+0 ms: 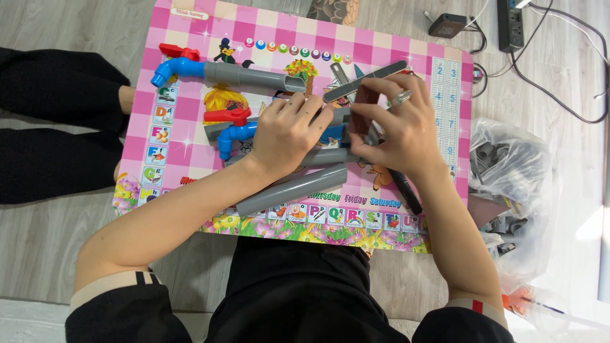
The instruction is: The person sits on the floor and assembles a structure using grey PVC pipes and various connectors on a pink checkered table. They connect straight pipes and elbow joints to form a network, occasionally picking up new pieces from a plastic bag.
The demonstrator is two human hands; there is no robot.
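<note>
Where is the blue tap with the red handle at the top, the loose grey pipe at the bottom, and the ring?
Blue tap [170, 68], head view, on its blue elbow.
Grey pipe [292, 189], head view, mid-length.
Ring [401, 98], head view, on the band, right hand.

Left hand [287, 130] and right hand [399, 124] side by side, fingers curled.

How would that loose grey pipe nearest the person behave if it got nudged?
The grey pipe is round and lies free on the flat pink board, so it would probably roll. It looks like hollow plastic, so likely light and stiff, not floppy.
</note>
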